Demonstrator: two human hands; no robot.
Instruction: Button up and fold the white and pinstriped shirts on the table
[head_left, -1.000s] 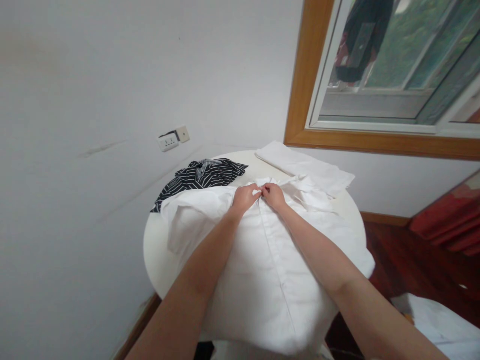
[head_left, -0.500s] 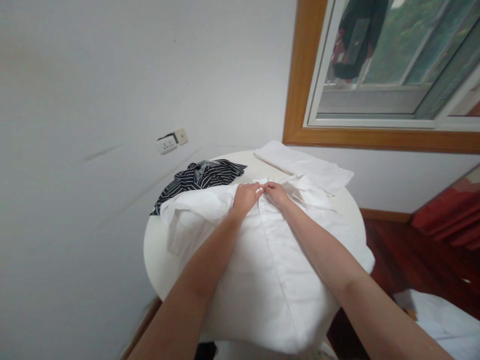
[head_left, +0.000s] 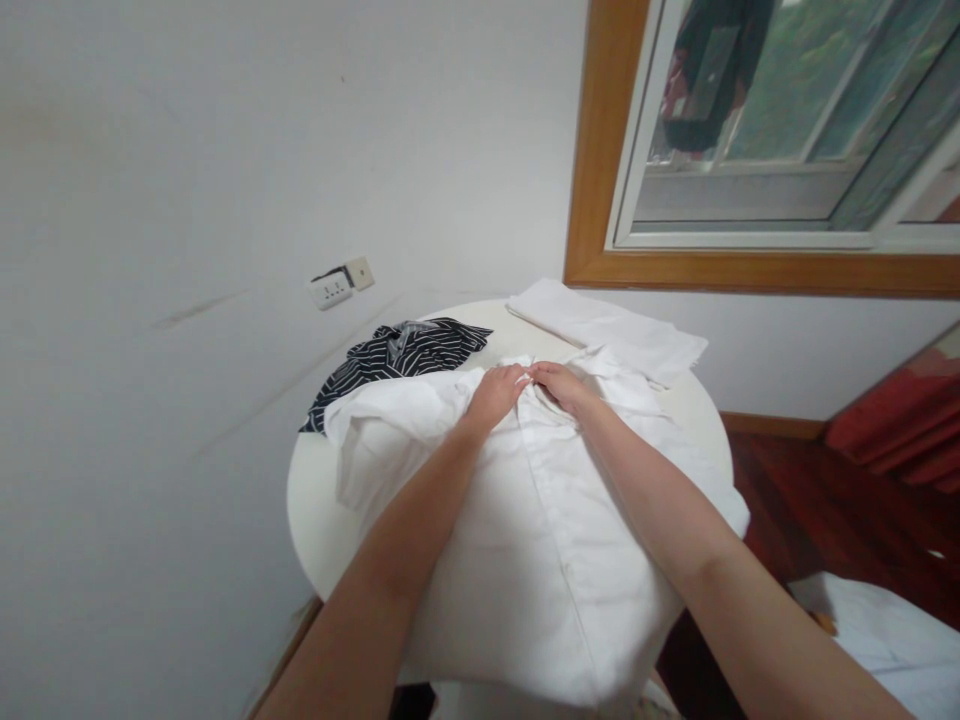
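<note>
A white button-front shirt [head_left: 517, 560] lies spread over a round white table [head_left: 319, 530], its lower edge hanging over the near side. At the collar end, my left hand [head_left: 498, 393] is closed on the fabric beside the front placket. My right hand [head_left: 561, 386] pinches the cloth just to the right, fingertips almost meeting those of the left. The small bit between the fingertips is too hidden to make out. One sleeve is bunched on the left of the shirt, under and beyond my left forearm.
A black-and-white striped cloth [head_left: 405, 352] lies crumpled at the table's back left. Folded white cloth [head_left: 607, 328] rests at the back right. Behind are the wall with a socket [head_left: 331, 290] and a wood-framed window [head_left: 585, 200]. More white fabric [head_left: 885, 640] is low at the right.
Both hands stay at the collar. My right hand has turned slightly and its fingers have shifted a little, opening a fold in the cloth beneath it.
</note>
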